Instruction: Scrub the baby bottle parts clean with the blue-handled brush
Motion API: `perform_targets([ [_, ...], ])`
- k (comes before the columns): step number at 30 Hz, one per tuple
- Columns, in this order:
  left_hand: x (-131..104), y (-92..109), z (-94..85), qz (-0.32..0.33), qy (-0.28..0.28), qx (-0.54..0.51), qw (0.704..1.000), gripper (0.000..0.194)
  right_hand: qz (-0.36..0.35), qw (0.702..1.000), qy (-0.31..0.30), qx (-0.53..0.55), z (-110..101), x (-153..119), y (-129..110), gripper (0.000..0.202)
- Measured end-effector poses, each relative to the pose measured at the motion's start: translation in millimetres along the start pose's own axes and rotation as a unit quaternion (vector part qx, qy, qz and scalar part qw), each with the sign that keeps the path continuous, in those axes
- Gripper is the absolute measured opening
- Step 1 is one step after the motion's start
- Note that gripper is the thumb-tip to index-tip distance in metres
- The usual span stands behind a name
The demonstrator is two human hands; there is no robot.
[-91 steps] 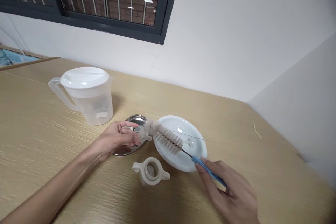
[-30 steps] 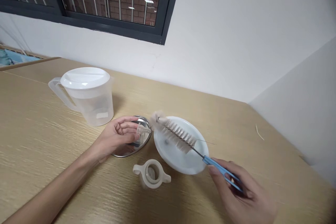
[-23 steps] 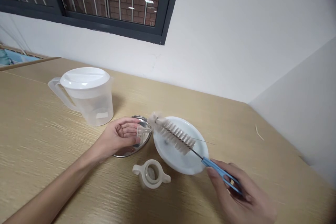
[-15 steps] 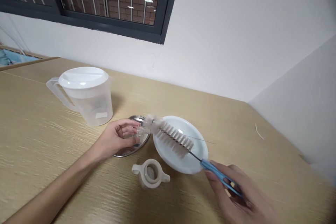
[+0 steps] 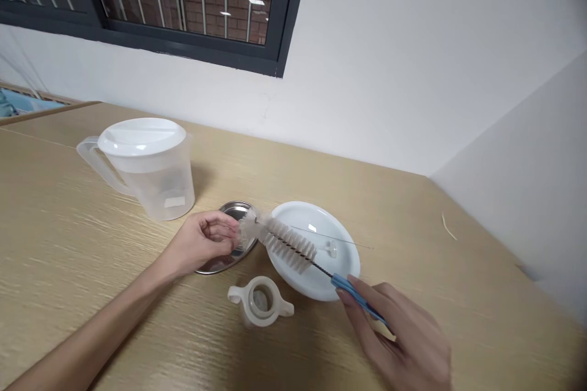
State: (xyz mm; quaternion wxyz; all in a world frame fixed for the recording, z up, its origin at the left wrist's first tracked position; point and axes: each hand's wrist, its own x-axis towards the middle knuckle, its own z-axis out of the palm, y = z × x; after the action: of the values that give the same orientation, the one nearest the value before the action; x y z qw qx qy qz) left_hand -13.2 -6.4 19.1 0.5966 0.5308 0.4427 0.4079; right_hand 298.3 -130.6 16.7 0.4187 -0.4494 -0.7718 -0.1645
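My left hand (image 5: 211,241) is closed on a small clear piece (image 5: 243,239), perhaps a bottle nipple, largely covered by bristles. In my right hand (image 5: 398,330) is the blue handle of a bottle brush (image 5: 291,250) with white bristles. The brush tip meets the clear piece over the gap between a steel plate (image 5: 217,266) and a white bowl (image 5: 316,287). A thin wire (image 5: 339,238) lies across the bowl, which also contains a small clear part (image 5: 332,248). Nearer me stands an open two-handled baby bottle (image 5: 260,305).
A lidded translucent pitcher (image 5: 158,177) stands to the left, behind my left hand. Far right on the wooden table (image 5: 380,195) lies a thin pale strip (image 5: 448,227). The white wall (image 5: 358,91) and a barred window (image 5: 192,6) bound the back.
My right hand has moved left, pushing the brush tip against the clear piece in my left hand. The small part in the bowl has come into sight from behind the bristles.
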Motion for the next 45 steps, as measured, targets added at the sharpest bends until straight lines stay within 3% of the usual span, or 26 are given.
perform_targets([
  [9,-0.5,1.5,2.5,-0.014,0.007,-0.008,1.0,0.034,0.016,0.999,0.017,-0.042,-0.7,3.7,-1.4,0.019],
  [15,-0.7,2.0,1.8,-0.01,0.022,0.015,1.0,0.036,0.056,0.995,0.076,-0.038,-2.3,-0.1,-3.7,0.021],
  [22,1.4,-3.5,2.7,-0.011,0.03,0.029,0.999,0.036,-0.002,1.0,0.015,0.006,1.0,-2.0,-3.4,0.028],
  [34,1.9,-5.5,0.5,0.019,0.035,0.074,0.996,0.035,0.021,0.999,0.041,-0.018,-2.8,-0.6,-3.7,0.023],
  [40,0.8,-3.1,1.0,0.019,0.028,0.086,0.996,0.033,0.004,1.0,0.007,-0.023,-2.8,-2.6,-3.9,0.024],
  [45,0.8,-3.2,1.6,0.024,0.034,0.08,0.996,0.033,0.025,0.998,0.029,-0.045,-1.2,-2.0,-1.6,0.02],
])
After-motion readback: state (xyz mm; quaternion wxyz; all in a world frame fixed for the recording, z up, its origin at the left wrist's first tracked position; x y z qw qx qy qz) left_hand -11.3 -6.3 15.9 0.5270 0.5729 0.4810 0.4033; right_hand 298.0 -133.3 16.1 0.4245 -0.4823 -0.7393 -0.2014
